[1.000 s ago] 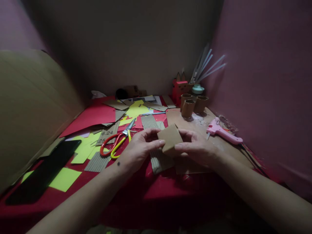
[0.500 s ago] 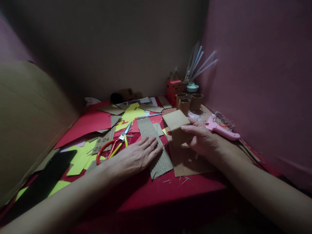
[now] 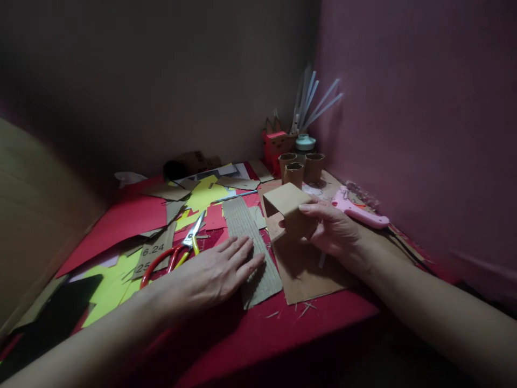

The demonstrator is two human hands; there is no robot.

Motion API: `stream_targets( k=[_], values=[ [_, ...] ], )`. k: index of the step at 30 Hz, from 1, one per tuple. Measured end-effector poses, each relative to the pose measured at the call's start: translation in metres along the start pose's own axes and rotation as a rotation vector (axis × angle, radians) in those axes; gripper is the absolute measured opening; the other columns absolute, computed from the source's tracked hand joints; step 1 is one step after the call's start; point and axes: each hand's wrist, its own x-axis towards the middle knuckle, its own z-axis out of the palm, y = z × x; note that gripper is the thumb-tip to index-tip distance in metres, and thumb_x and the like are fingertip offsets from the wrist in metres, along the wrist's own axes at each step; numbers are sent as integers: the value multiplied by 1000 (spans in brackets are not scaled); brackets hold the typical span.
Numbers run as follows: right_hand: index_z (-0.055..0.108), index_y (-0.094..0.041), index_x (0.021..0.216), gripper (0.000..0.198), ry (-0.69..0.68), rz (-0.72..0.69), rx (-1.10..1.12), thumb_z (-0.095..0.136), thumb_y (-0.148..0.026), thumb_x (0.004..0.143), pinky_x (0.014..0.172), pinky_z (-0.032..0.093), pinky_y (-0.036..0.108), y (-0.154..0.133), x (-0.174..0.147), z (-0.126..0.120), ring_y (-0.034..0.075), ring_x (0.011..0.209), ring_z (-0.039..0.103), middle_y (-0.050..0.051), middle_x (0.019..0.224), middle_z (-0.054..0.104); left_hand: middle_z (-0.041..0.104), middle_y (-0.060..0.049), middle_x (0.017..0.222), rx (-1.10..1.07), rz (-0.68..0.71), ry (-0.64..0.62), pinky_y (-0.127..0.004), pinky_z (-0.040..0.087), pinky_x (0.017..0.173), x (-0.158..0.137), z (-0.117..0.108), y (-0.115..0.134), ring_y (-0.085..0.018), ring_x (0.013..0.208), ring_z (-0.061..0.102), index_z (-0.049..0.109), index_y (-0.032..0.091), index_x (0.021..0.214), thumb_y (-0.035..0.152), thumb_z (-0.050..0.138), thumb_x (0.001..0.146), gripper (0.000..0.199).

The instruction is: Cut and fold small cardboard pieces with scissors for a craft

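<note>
My left hand point(image 3: 226, 267) lies with its fingers stretched out, over the left edge of a ribbed strip of corrugated cardboard point(image 3: 258, 258). Between thumb and fingers, my right hand point(image 3: 335, 231) grips a small folded cardboard box point(image 3: 288, 199) with an open side facing left. The box is held above a flat brown cardboard sheet point(image 3: 307, 283). A pair of scissors point(image 3: 177, 253) with red and yellow handles rests just beyond my left wrist, blades slightly apart. To the right of my right hand is a pink glue gun point(image 3: 359, 210).
Three cardboard tubes point(image 3: 293, 175) stand at the back right, near a red box point(image 3: 274, 148) and several glue sticks point(image 3: 319, 102). Yellow paper point(image 3: 205, 194), red sheets point(image 3: 121, 226) and cardboard scraps cover the left and back. A dark flat object point(image 3: 52, 318) lies at the left.
The view has turned slightly to the right, so most things sit further left in it. My right hand still holds the cardboard box; my left hand stays flat on the strip.
</note>
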Motion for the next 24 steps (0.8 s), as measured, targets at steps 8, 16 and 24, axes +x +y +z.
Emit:
stream_targets(
  k=[8, 16, 24],
  values=[
    [63, -21, 77, 20, -30, -6, 58, 77, -21, 64, 79, 48, 38, 1, 1, 0, 21, 76, 65, 0, 75, 69, 57, -25, 131, -119, -41, 27, -51, 48, 96, 5, -13, 24, -36, 121, 54, 46, 7, 135, 11, 38, 91, 45],
    [66, -19, 75, 16, -40, -21, 64, 77, -20, 64, 76, 50, 37, 5, 4, -3, 18, 69, 66, -1, 72, 70, 64, -33, 114, 226, -191, -43, -45, 58, 77, 15, -14, 61, -38, 102, 66, 54, -6, 125, -1, 38, 78, 50],
    [66, -20, 78, 18, -43, -11, 68, 77, -20, 64, 67, 48, 31, 2, 0, -3, 16, 68, 64, -1, 71, 68, 69, -19, 90, 349, -346, 190, -37, 58, 69, -1, -6, 63, -26, 78, 68, 60, -3, 115, -9, 35, 76, 47]
  ],
)
